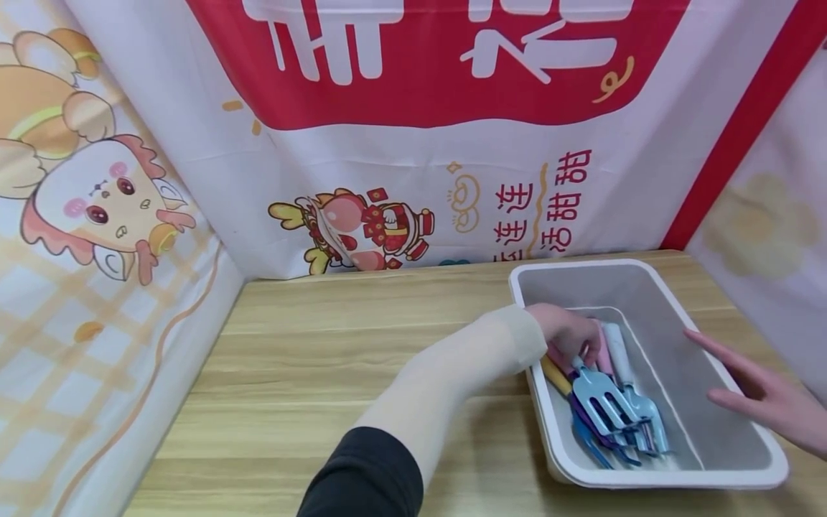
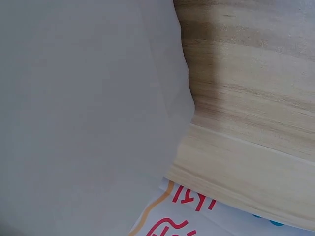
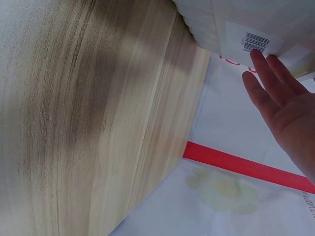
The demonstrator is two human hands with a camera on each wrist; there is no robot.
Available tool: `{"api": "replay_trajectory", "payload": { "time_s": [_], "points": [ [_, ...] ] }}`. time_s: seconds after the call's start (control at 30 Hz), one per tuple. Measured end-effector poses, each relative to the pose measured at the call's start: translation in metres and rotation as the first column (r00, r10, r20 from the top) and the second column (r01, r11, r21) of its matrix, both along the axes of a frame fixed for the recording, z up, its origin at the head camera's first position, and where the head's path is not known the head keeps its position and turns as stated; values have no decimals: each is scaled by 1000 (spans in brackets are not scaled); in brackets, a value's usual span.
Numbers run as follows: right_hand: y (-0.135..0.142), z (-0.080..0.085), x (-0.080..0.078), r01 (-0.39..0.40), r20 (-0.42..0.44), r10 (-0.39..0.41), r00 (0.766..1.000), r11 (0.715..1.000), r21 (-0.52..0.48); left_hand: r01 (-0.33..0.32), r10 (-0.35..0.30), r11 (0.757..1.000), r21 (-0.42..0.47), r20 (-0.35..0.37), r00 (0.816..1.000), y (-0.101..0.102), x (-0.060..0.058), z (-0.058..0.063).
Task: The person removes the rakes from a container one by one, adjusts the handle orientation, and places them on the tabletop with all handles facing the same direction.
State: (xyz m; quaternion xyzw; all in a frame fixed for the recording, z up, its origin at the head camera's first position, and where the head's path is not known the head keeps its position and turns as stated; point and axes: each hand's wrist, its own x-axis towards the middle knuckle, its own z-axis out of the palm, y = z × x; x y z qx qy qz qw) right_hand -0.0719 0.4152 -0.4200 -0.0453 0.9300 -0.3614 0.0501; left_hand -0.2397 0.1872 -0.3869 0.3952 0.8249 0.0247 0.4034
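Observation:
My left hand (image 1: 571, 334) reaches over the near left rim into a grey plastic bin (image 1: 652, 267). Its fingers curl at the handle end of a light blue hand fork (image 1: 604, 398), whose tines point toward me. Beneath and beside the fork lie a light blue tool with a pale handle (image 1: 619, 352), a pink handle (image 1: 604, 352), a yellow handle (image 1: 555, 375) and a dark blue tool head (image 1: 589, 439). My right hand (image 1: 752, 391) is at the bin's right side, fingers extended. In the right wrist view its fingertips are against the bin's outer wall, by a barcode label (image 3: 256, 42).
The bin stands on a wood-grain table (image 1: 362, 345). Printed cloth (image 1: 400, 165) hangs along the back, and more cloth walls (image 1: 97, 309) stand at the sides. A sleeve fills much of the left wrist view, where the left hand is hidden.

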Motion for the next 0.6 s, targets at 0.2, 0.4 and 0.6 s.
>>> {"api": "replay_trajectory", "payload": {
  "time_s": [0.2,0.4,0.6],
  "points": [
    [2,0,1,-8,5,8,1000,1000,1,-46,40,996,75,79,996,-4,-2,2],
    [1,-3,0,6,24,-6,1000,1000,8,-23,6,991,133,127,992,-2,-4,4],
    [2,-6,-1,4,4,-4,1000,1000,9,159,-179,963,219,73,981,4,-10,11]
  ]
}}
